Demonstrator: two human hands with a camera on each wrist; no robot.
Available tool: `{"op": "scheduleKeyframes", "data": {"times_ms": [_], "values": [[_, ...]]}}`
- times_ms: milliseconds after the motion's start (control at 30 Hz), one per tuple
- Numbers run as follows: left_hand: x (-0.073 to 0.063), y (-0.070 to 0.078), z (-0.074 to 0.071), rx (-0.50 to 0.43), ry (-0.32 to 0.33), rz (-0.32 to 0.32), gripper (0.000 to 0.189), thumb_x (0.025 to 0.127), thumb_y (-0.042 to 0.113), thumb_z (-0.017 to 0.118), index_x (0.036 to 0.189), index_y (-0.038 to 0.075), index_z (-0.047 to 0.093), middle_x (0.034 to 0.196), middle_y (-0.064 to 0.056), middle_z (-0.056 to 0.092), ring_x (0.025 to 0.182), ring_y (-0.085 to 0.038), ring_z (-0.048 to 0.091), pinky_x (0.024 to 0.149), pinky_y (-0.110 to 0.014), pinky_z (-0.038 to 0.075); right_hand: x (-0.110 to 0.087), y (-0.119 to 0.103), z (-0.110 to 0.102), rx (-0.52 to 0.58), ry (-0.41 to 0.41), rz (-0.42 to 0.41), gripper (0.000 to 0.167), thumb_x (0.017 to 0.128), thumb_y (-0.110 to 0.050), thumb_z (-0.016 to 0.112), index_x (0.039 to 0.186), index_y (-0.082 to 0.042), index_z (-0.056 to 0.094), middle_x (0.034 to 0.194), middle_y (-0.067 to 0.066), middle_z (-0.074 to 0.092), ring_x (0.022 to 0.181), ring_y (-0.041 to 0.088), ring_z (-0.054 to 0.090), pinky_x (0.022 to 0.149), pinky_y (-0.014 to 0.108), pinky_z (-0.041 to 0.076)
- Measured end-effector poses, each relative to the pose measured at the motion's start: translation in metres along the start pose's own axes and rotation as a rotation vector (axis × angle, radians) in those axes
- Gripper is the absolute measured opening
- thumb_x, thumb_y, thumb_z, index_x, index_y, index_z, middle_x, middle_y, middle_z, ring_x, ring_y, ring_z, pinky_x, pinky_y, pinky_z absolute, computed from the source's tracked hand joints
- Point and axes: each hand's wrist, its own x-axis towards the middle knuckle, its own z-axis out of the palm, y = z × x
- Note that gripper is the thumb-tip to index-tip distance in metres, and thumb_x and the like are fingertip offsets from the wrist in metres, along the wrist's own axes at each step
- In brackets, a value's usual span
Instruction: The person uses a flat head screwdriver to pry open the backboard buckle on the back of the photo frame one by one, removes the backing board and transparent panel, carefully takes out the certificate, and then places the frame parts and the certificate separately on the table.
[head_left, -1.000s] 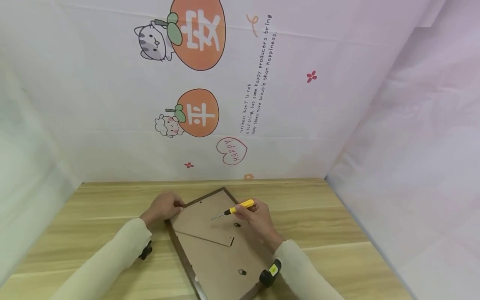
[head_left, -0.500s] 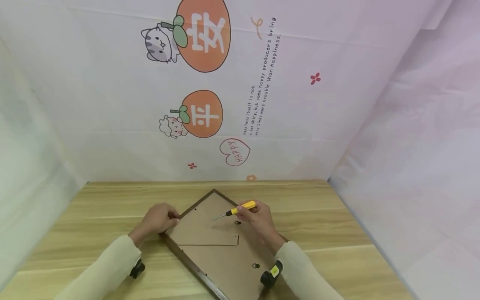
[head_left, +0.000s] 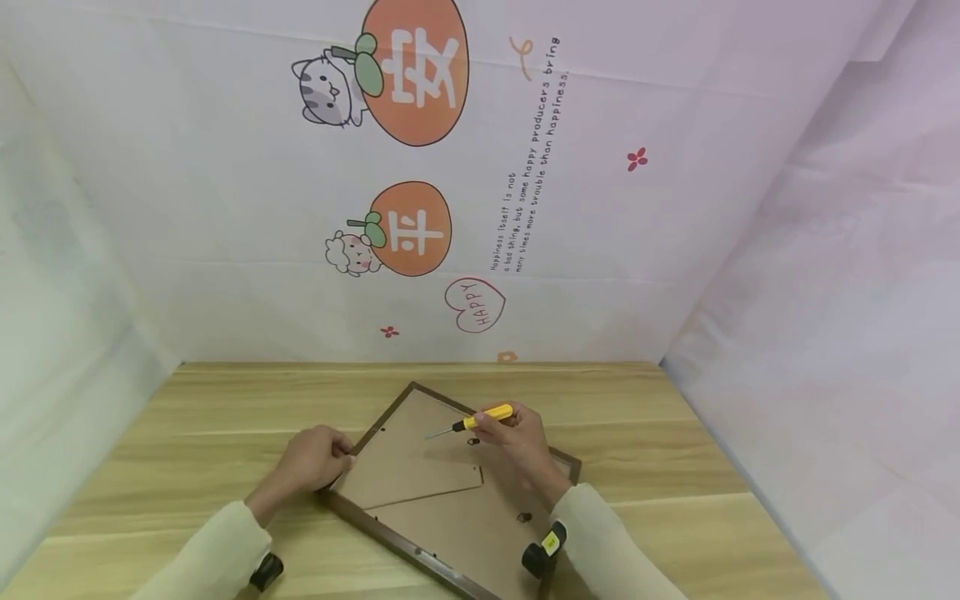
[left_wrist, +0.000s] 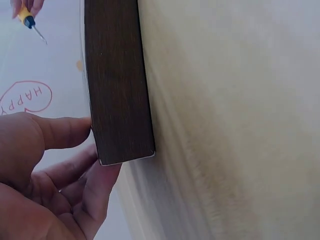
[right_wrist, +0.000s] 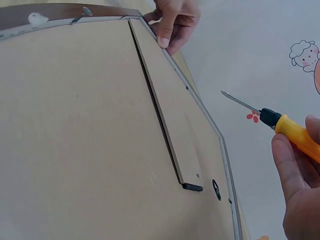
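Observation:
A picture frame (head_left: 450,533) with a dark brown rim lies back side up on the table, set at an angle. Its tan backing board carries a long stand flap (right_wrist: 162,105) and small black hanging hooks (head_left: 524,517). My left hand (head_left: 317,457) grips the left corner; the left wrist view shows the thumb on one face and the fingers curled under the dark side edge (left_wrist: 117,80). Over the board, my right hand (head_left: 522,442) holds a screwdriver (head_left: 492,414) by its yellow handle. The metal shaft (right_wrist: 240,101) points left, its tip apart from the frame.
Light wood-grain tabletop (head_left: 247,408) surrounds the frame. Behind it hangs a white printed cloth (head_left: 585,317), with more pale cloth (head_left: 825,333) along both sides. Cameras are strapped on both wrists, the right one (head_left: 543,550) overlapping the frame's near right part.
The frame has turned counterclockwise on the table, its far corner swinging left. My left hand has come nearer me with the left corner. The right hand and screwdriver stay nearly in place.

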Motion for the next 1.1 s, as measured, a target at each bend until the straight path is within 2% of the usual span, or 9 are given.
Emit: {"op": "scheduleKeyframes", "data": {"times_ms": [400, 667, 867, 967, 1100], "values": [[-0.021, 0.007, 0.006, -0.148, -0.007, -0.068, 0.016, 0.08, 0.005, 0.074, 0.094, -0.002, 0.069, 0.081, -0.004, 0.067, 0.075, -0.015, 0.063, 0.064, -0.03, 0.056, -0.001, -0.001, 0.006, -0.027, -0.034, -0.015, 0.032, 0.091, -0.014, 0.07, 0.111, 0.007, 0.059, 0.107, 0.016, 0.068, 0.096, 0.021, 0.071, 0.085, 0.029, 0.06], [-0.032, 0.016, 0.012, -0.207, -0.033, -0.119, 0.024, 0.08, 0.0, 0.073, 0.102, -0.007, 0.065, 0.085, -0.007, 0.067, 0.078, -0.016, 0.064, 0.066, -0.03, 0.058, 0.001, 0.003, 0.014, -0.004, -0.043, 0.034, 0.03, 0.089, -0.009, 0.071, 0.11, 0.009, 0.058, 0.109, 0.016, 0.065, 0.094, 0.018, 0.07, 0.085, 0.031, 0.06], [-0.04, 0.023, 0.016, -0.239, -0.048, -0.165, 0.024, 0.081, 0.0, 0.07, 0.103, -0.006, 0.064, 0.085, -0.007, 0.062, 0.068, -0.014, 0.059, 0.049, -0.024, 0.053, 0.002, 0.007, 0.021, 0.006, -0.055, 0.02, 0.027, 0.088, -0.003, 0.071, 0.107, 0.011, 0.058, 0.112, 0.02, 0.062, 0.093, 0.018, 0.069, 0.086, 0.033, 0.06], [-0.044, 0.025, 0.019, -0.283, -0.067, -0.202, 0.027, 0.083, 0.0, 0.068, 0.108, -0.007, 0.061, 0.086, -0.008, 0.06, 0.063, -0.016, 0.058, 0.044, -0.024, 0.051, 0.003, 0.01, 0.025, -0.036, -0.07, 0.012, 0.029, 0.088, -0.006, 0.071, 0.108, 0.01, 0.059, 0.113, 0.021, 0.062, 0.091, 0.018, 0.071, 0.087, 0.036, 0.06], [-0.048, 0.026, 0.021, -0.325, -0.079, -0.212, 0.033, 0.083, -0.002, 0.067, 0.114, -0.008, 0.057, 0.087, -0.009, 0.059, 0.059, -0.017, 0.058, 0.043, -0.026, 0.052, 0.002, 0.014, 0.032, -0.113, -0.094, 0.008, 0.032, 0.089, -0.012, 0.072, 0.111, 0.008, 0.061, 0.112, 0.018, 0.065, 0.09, 0.017, 0.072, 0.085, 0.034, 0.061]]}}
